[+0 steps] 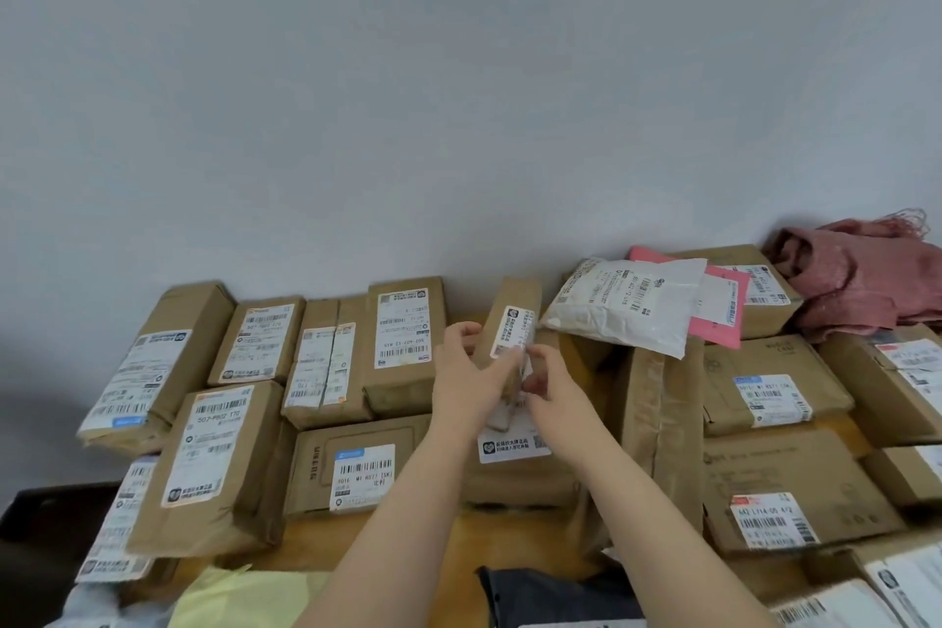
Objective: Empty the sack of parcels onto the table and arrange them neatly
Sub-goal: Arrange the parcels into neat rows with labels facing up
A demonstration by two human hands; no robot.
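Now, head cam: L hand & R hand close together, both gripping the small brown box, tilted over the table; left of that box, labelled parcels in rows; right of it, white mailer bag atop more boxes; farther right, pink cloth.

Boxes are ranged in rows across the table, against the wall. A mailer is laid on the right rear boxes; a cloth is piled right of it.
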